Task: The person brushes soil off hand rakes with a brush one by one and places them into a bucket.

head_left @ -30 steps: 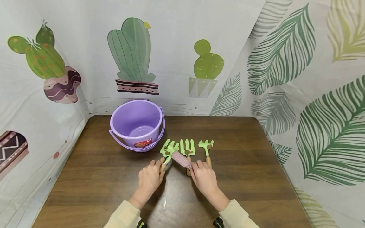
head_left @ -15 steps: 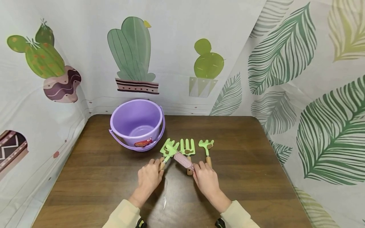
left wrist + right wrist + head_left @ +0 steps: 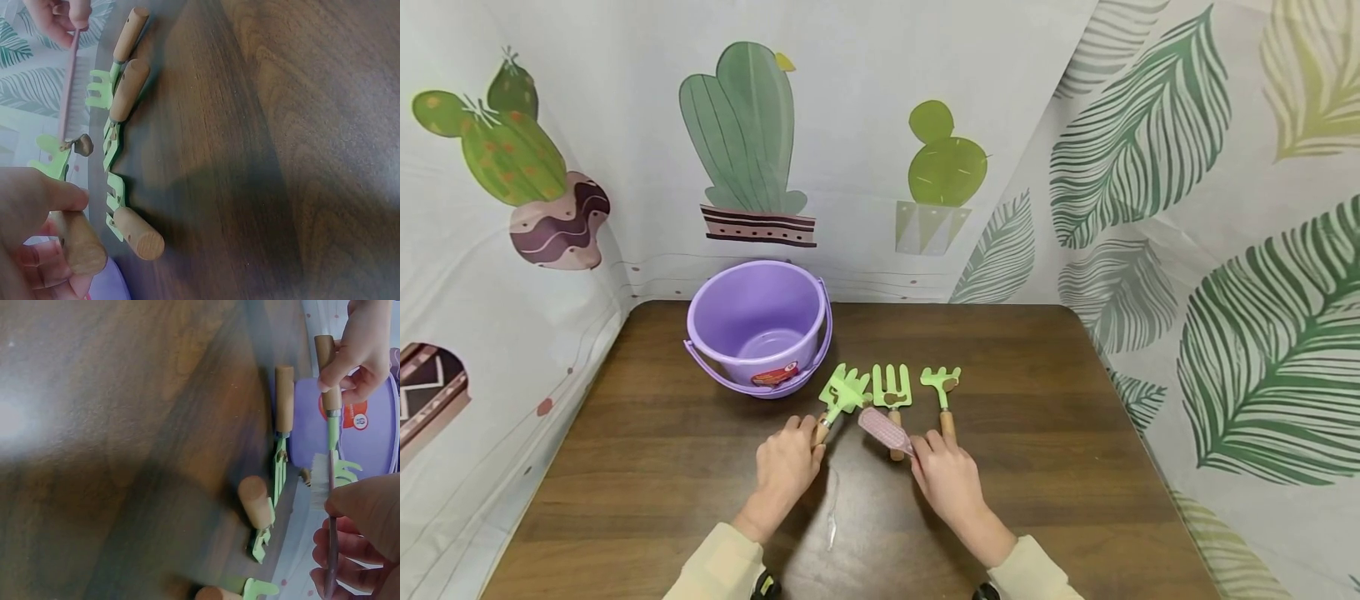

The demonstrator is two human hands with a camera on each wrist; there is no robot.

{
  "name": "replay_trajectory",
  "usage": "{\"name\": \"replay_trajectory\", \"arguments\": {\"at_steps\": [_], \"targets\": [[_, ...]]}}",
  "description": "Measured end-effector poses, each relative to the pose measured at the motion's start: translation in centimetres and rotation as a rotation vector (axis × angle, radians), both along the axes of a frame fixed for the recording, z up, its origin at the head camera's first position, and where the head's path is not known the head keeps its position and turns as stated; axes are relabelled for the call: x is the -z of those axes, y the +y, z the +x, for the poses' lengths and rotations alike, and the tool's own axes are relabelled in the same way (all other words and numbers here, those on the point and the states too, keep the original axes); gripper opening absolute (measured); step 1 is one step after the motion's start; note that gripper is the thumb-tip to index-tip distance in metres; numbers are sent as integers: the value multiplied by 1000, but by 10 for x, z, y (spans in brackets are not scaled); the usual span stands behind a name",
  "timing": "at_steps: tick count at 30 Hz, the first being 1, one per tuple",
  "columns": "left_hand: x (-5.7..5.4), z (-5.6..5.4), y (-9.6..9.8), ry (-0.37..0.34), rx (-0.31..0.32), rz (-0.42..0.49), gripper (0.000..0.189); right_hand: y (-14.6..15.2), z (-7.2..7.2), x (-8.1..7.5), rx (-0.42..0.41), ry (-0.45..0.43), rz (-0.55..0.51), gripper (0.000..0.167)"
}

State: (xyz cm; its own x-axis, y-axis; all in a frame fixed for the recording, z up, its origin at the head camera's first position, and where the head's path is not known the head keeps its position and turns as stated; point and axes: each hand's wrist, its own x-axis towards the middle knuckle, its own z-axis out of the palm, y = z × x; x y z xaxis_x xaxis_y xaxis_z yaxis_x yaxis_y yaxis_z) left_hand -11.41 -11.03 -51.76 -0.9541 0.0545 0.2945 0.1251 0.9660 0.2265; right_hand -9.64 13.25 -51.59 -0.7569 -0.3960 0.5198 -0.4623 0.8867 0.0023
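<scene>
Both grips sit slightly farther apart than in the earlier frame, and the brush [image 3: 883, 428] is drawn down and right, off the face of the held rake [image 3: 846, 397].

From the left: bucket [image 3: 756, 300] upright at the far left of the surface [image 3: 1037, 467]. Left grip [image 3: 786, 468]: fingers closed round the rake's wooden handle, rake raised, its head over the lying tool [image 3: 284, 403]. A brown lump [image 3: 82, 145] shows at the rake's tines; bristles stand just beside it, contact not confirmed. Fork [image 3: 892, 392] lies next, its handle partly behind the brush. Right grip [image 3: 949, 475]: brush handle pinched between thumb and fingers. Small rake [image 3: 944, 400] lies farthest right.

Step in hand, as judged: brushing the held rake. Next move likely calls for bristles back on the lump, rake held steady. Room is tight around the lying tools, wider toward the right edge and the person.
</scene>
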Motion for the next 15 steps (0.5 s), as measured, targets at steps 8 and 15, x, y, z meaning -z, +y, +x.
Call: {"name": "replay_trajectory", "arguments": {"at_steps": [8,15], "targets": [[1,3,3,2,16,0,37,-10,-8,-7,-31,59,-38,24],[5,6,5,13,33,-11,38,-13,-12,-4,-11,47,-30,24]]}}
